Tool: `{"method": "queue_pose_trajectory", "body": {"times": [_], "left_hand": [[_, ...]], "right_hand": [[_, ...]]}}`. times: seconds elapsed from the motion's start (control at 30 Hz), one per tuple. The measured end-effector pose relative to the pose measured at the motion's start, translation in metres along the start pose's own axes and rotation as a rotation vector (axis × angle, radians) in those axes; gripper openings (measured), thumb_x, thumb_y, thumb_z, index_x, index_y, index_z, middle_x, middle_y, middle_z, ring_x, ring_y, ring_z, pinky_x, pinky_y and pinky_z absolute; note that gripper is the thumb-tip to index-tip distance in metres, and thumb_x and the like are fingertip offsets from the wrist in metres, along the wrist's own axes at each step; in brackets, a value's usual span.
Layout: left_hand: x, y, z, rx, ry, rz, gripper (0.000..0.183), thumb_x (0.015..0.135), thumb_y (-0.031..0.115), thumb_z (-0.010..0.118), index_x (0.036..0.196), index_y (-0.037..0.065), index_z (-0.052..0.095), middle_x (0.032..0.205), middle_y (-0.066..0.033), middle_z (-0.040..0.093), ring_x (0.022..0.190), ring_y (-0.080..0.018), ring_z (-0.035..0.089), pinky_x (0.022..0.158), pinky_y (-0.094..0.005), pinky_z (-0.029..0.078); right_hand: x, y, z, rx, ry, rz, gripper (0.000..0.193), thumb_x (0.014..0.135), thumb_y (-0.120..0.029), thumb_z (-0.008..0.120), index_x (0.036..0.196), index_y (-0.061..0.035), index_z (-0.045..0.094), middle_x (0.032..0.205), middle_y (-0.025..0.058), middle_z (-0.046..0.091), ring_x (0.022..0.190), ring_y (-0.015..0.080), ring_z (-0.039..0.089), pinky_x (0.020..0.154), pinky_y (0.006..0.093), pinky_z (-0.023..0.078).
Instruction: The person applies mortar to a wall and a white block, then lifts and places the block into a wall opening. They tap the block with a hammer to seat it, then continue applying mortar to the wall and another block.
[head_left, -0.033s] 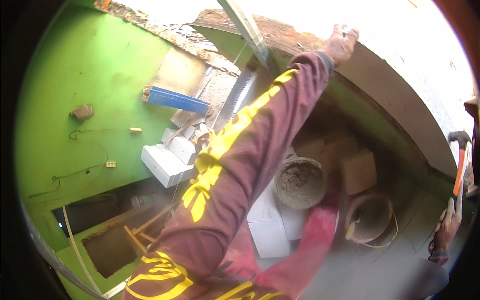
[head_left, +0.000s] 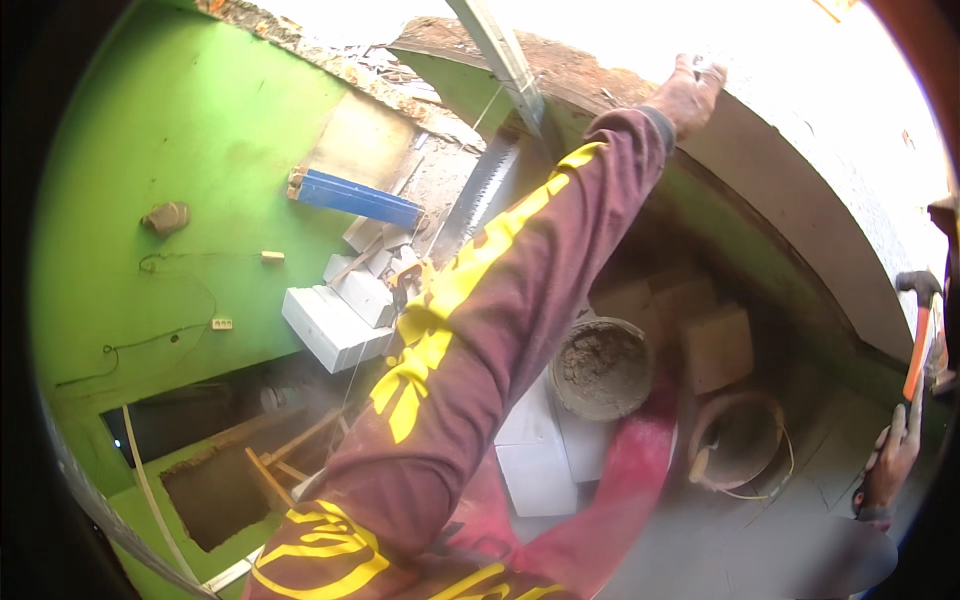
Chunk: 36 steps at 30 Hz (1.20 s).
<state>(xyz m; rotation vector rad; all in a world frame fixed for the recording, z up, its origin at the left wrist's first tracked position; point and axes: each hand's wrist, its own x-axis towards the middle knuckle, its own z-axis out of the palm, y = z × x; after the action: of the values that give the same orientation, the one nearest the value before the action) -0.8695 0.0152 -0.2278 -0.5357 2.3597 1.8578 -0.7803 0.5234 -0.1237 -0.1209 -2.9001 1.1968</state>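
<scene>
One long reach, one upright grip

My left arm (head_left: 490, 340), clad in maroon and yellow, stretches diagonally to the upper right; at its end my left hand (head_left: 693, 97) shows its back, partly washed out by glare. At far right, my right hand (head_left: 890, 460) points upward, closed in a grip, one finger straight.

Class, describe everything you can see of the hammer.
The hammer has a dark, metal-looking head and a slim orange handle. It stands nearly upright near the picture's right edge, head uppermost. The right hand holds it low, hiding the handle's end. Whether the head touches anything is unclear.
</scene>
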Motion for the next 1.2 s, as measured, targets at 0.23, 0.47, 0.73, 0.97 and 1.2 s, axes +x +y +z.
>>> {"method": "queue_pose_trajectory", "body": {"times": [0.23,0.47,0.73,0.97,1.2], "left_hand": [[-0.019,-0.017,-0.008,0.149,0.110,0.139,0.059,0.106,0.041,0.047,0.140,-0.007,0.040,0.127,-0.0241,0.053,0.120,-0.0305,0.049,0.104,-0.0358,0.039],[-0.207,-0.168,-0.012,-0.434,0.287,0.205,0.049,0.107,0.028,0.050,0.145,-0.002,0.046,0.143,-0.0172,0.055,0.127,-0.0287,0.059,0.107,-0.0360,0.048],[-0.534,-0.324,0.013,-0.099,0.415,-0.676,0.035,0.102,0.017,0.054,0.128,-0.004,0.062,0.124,-0.0160,0.068,0.116,-0.0253,0.064,0.102,-0.0353,0.047],[-0.655,-0.357,0.021,0.151,0.138,-0.863,0.036,0.100,0.019,0.057,0.129,-0.003,0.062,0.125,-0.0196,0.067,0.117,-0.0293,0.064,0.103,-0.0369,0.047],[-0.657,-0.354,0.039,0.370,-0.140,-0.853,0.037,0.097,0.023,0.061,0.130,0.007,0.063,0.122,-0.0167,0.069,0.116,-0.0337,0.065,0.102,-0.0409,0.048]], "right_hand": [[-0.161,0.001,0.080,0.143,-0.081,0.304,0.031,0.106,-0.027,0.049,0.120,-0.0032,0.062,0.062,-0.0008,0.051,0.041,0.0060,0.045,0.035,0.0239,0.034],[-0.338,0.018,0.200,0.104,-0.756,0.236,0.040,0.092,-0.015,0.069,0.126,0.0050,0.065,0.120,0.0249,0.070,0.112,0.0283,0.069,0.091,0.0385,0.053],[-0.458,0.070,0.377,-0.304,-0.992,0.008,0.035,0.088,-0.020,0.066,0.120,-0.0060,0.067,0.100,0.0172,0.068,0.099,0.0371,0.066,0.085,0.0458,0.053],[-0.492,0.123,0.442,-0.569,-1.302,0.175,0.035,0.084,-0.012,0.064,0.118,-0.0065,0.064,0.116,0.0158,0.066,0.115,0.0313,0.062,0.094,0.0485,0.049],[-0.369,0.086,0.369,-0.247,-1.102,0.461,0.028,0.091,-0.025,0.063,0.112,-0.0085,0.070,0.114,0.0197,0.070,0.108,0.0351,0.067,0.092,0.0442,0.054]]}}
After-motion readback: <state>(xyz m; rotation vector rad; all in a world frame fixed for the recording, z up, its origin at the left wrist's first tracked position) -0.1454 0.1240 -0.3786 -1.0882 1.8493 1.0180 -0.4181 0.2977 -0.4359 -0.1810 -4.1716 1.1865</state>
